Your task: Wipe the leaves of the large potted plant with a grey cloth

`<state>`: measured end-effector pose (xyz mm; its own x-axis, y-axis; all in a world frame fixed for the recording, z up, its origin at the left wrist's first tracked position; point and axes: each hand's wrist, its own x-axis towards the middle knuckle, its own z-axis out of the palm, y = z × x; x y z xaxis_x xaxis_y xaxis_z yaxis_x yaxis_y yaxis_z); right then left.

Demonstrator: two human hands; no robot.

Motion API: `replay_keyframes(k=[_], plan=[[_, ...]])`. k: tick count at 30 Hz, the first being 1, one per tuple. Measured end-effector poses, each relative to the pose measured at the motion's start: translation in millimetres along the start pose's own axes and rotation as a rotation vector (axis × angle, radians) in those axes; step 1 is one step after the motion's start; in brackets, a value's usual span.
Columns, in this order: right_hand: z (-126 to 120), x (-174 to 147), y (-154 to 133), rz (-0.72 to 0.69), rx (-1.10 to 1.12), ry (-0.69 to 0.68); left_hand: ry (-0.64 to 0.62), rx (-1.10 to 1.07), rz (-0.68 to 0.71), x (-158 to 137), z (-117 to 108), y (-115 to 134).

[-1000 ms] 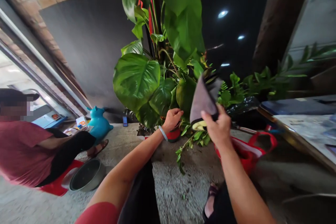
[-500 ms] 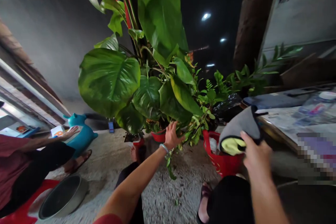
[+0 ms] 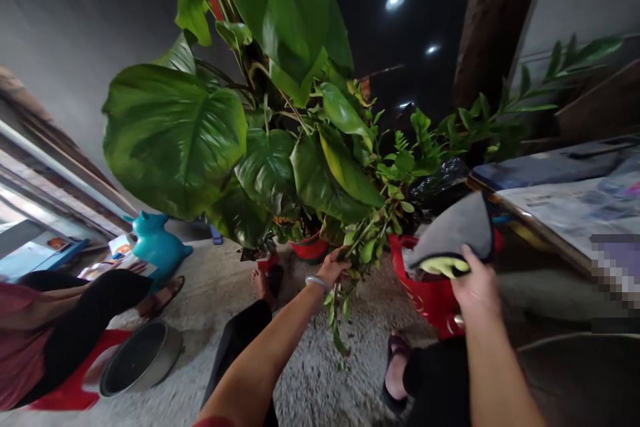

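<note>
My left hand [image 3: 332, 269], with a pale bracelet at its wrist, has its fingers closed on a leafy trailing stem [image 3: 337, 320] that hangs below it towards the floor. Above and left of it spread the broad glossy leaves [image 3: 180, 137] of a large potted plant, its red pot [image 3: 309, 248] partly hidden beneath them. On the right, my right hand [image 3: 475, 290] grips a folded grey cloth [image 3: 457, 230] with a dark edge and a yellow underside. This cloth is held just over a red bag [image 3: 425, 297], covering part of its opening.
At the left sits another person [image 3: 55, 340] beside a teal animal-shaped toy [image 3: 159, 248]. A metal basin [image 3: 143, 359] stands near that person. To the right, a table [image 3: 545, 203] bears papers and plastic. Smaller green plants [image 3: 415, 163] grow behind the bag.
My left hand has moved down from reaching with spread fingers and closed on the trailing stem. The cloth in my right hand has tilted and shifted slightly. The whole view has shifted a little.
</note>
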<state>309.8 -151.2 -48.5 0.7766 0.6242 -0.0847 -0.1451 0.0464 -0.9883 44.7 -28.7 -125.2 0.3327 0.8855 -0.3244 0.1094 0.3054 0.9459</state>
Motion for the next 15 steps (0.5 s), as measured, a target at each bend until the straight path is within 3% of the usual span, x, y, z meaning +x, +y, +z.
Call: replay_keyframes(k=[2, 4, 6, 8, 10, 12, 15], plan=[[30.2, -3.7, 9.0, 0.036, -0.04, -0.076, -0.051, -0.178, -0.11, -5.2, 4.3, 1.5], [48.6, -21.1, 14.2, 0.083, -0.105, -0.237, -0.074, -0.218, -0.16, -8.5, 6.9, 2.2], [41.0, -40.7, 11.4, 0.133, -0.18, -0.397, -0.077, -0.221, -0.204, -9.4, 6.8, 0.8], [10.5, -50.6, 1.5, 0.197, -0.234, -0.49, -0.09, -0.214, -0.24, -8.5, 4.8, -2.6], [-24.1, -44.8, -10.7, 0.259, -0.22, -0.455, -0.122, -0.197, -0.248, -7.0, 2.7, -6.3], [-40.9, -27.4, -18.3, 0.223, -0.162, -0.291, -0.144, -0.17, -0.227, -6.1, 2.0, -8.5], [-15.2, -5.6, -12.4, 0.062, -0.157, -0.125, -0.121, -0.138, -0.172, -6.1, 4.4, -8.8]])
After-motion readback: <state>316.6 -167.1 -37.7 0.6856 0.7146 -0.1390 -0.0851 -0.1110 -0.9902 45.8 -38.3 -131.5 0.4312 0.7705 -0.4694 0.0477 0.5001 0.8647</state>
